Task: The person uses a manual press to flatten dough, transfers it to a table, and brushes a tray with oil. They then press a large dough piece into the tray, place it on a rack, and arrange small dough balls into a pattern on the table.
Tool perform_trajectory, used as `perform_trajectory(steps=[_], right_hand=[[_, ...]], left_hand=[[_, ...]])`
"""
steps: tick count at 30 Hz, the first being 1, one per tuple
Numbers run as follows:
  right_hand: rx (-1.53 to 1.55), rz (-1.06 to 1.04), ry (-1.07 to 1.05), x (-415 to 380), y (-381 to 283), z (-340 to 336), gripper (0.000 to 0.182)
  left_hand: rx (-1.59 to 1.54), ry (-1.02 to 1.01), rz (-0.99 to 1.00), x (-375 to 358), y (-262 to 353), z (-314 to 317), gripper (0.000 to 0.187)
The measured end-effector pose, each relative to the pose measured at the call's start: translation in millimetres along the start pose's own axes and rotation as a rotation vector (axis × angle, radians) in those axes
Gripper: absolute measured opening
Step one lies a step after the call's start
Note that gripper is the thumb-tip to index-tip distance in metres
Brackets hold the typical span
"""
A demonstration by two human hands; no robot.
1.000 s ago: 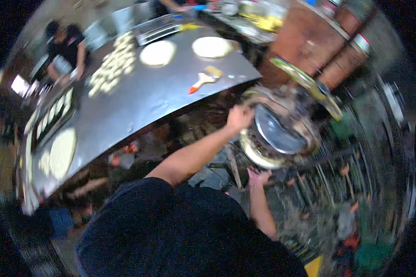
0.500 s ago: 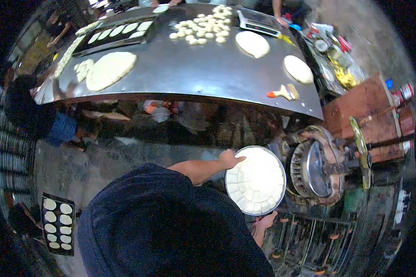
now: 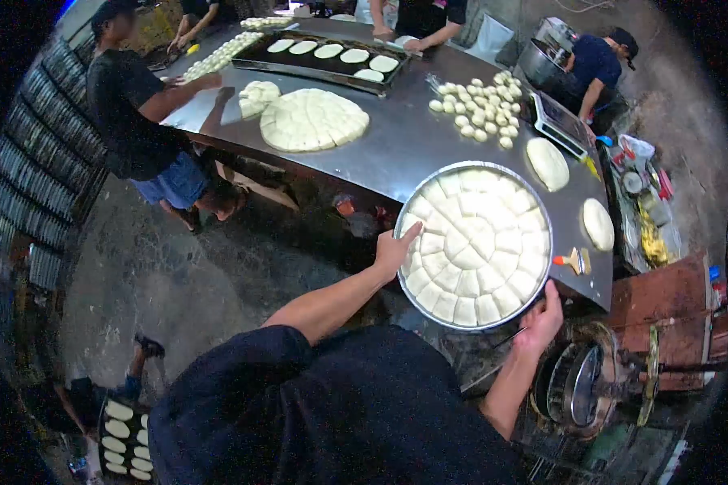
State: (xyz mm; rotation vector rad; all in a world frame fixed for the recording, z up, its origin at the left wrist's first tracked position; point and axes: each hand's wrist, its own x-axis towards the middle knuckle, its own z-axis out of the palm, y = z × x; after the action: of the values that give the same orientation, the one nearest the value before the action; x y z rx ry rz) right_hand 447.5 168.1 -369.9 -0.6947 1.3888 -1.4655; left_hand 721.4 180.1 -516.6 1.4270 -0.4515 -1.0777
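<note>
— Both hands close partway on the pan (image 3: pixel 461 326): left hand (image 3: pixel 391 255) at the rim's left side, thumb reaching over the edge of the dough (image 3: pixel 471 242); right hand (image 3: pixel 541 322) curled at the lower right. How hard they squeeze, I cannot tell from my distant post.

— Where is the pan?

— Right of centre in the frame, across the near edge of the table (image 3: pixel 416 129), brush (image 3: pixel 576 260) just to its right, machine (image 3: pixel 581 386) at lower right. Whether pan and table touch, I cannot say.

— And handling it well?

— I would hold the rim level so the cut pieces lie undisturbed, share the weight between both sides, lift the left thumb off the dough, and steer wide of the brush.
</note>
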Motion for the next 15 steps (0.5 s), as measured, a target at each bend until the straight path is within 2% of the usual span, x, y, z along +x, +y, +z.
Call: perform_trajectory(steps=[1,2,3,4,6,8,10,11,12,14,15], right_hand=[[-0.010,-0.095,-0.066,4.3,-10.7,19.0,0.034],[-0.016,-0.133,-0.110,6.5,-23.0,38.0,0.028],[-0.047,-0.194,-0.175,8.2,-34.2,59.0,0.030],[-0.080,-0.251,-0.240,14.0,-38.9,78.7,0.031],[-0.085,-0.413,-0.382,40.6,-29.5,114.9,0.027],[-0.151,-0.698,-0.545,54.1,-14.7,156.9,0.023],[-0.342,-0.791,-0.659,64.8,9.2,195.5,0.024],[-0.404,-0.849,-0.733,68.3,18.6,211.3,0.026],[-0.465,-0.910,-0.806,71.4,25.7,228.0,0.028],[-0.458,-1.071,-0.904,76.4,36.3,254.3,0.032],[-0.457,-1.105,-0.938,81.3,46.4,266.1,0.036]], left_hand=[[-0.058,0.005,0.059,8.0,11.9,0.1,0.053],[-0.115,0.008,0.113,18.1,21.5,1.7,0.053],[-0.125,0.009,0.080,34.2,32.1,2.6,0.050],[-0.144,-0.049,-0.009,57.3,38.4,0.5,0.054],[-0.100,-0.089,-0.058,90.9,58.7,-2.8,0.062],[0.073,0.064,-0.063,86.6,121.0,11.7,0.067],[-0.445,-0.177,0.012,120.1,137.2,1.9,0.073],[-0.626,-0.181,-0.020,120.8,158.8,4.4,0.073],[-0.676,-0.204,-0.007,123.0,172.2,0.8,0.067],[-0.745,-0.089,0.023,132.4,179.5,-9.2,0.058],[-0.793,0.051,-0.041,134.3,183.9,-10.7,0.054]])
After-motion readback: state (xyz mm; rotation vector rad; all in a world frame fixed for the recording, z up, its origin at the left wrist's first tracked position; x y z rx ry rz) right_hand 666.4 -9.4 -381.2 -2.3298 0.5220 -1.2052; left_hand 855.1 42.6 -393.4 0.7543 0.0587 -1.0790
